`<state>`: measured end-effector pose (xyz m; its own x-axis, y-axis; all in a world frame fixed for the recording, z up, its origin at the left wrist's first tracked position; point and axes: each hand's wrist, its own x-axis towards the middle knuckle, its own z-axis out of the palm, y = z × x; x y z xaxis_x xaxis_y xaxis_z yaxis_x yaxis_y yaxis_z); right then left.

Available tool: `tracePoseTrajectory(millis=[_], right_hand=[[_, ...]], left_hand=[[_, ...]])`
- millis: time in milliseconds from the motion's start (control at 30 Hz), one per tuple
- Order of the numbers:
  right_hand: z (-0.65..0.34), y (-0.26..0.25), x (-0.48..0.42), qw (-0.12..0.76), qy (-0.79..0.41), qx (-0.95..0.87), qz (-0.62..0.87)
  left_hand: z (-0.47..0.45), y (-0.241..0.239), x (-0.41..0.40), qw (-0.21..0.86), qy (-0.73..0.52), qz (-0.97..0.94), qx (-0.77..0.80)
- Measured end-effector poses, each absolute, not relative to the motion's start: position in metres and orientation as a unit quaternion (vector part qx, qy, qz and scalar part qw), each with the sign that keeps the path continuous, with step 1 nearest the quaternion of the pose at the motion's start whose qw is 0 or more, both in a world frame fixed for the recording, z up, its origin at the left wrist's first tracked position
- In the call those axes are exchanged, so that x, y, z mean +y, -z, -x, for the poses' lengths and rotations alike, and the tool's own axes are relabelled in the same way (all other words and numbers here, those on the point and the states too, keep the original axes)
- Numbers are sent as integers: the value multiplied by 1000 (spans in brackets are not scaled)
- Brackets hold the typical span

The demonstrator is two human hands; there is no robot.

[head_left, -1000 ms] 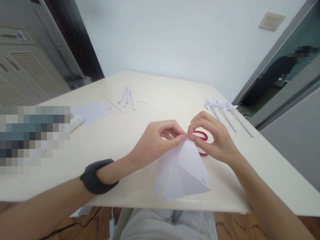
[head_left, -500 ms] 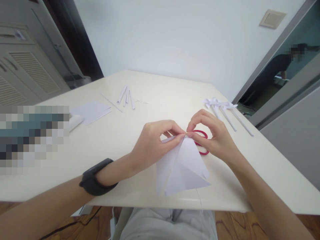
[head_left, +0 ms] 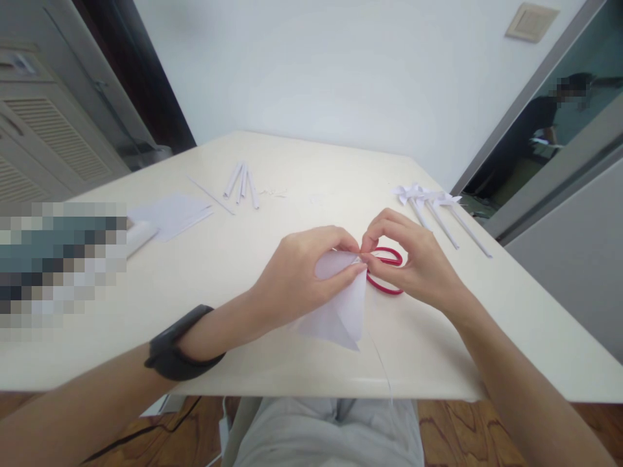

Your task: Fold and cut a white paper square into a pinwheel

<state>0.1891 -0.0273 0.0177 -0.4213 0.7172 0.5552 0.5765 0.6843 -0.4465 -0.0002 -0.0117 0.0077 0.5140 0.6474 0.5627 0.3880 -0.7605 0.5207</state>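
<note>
My left hand [head_left: 311, 269] pinches a cut and folded sheet of white paper [head_left: 335, 318] near its upper tip, just above the table. Thumb and index finger of my right hand [head_left: 409, 256] are closed at that same tip, meeting the left fingertips; what they grip is too small to make out. A thin white thread [head_left: 382, 360] trails below the paper over the table's front edge. Just behind my right fingers lies a pair of scissors with red handles [head_left: 384, 287], blades hidden.
White paper pinwheels [head_left: 416, 194] on sticks lie at the right. Several rolled paper tubes [head_left: 242, 181], a thin stick [head_left: 211, 194], small scraps [head_left: 272, 192] and flat paper sheets [head_left: 170, 214] are on the left of the table [head_left: 311, 363]. Beyond a doorway, a person [head_left: 530, 130] bends forward.
The paper has turned and tilted leftward under my left hand, so less of it hangs toward me and more of the scissor handles shows. Both hands stay together at its tip.
</note>
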Motion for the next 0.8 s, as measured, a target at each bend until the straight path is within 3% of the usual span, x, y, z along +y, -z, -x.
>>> tracePoseTrajectory(millis=[233, 567, 800], right_hand=[[-188, -17, -27, 379, -59, -842, 380], [-186, -17, -29, 421, -113, -823, 364], [-186, -17, -29, 433, -130, -819, 353]], left_hand=[[-1, -10, -11, 206, -411, -832, 312], [-1, -12, -11, 381, -427, -763, 301], [-1, -9, -10, 439, -437, -731, 287]])
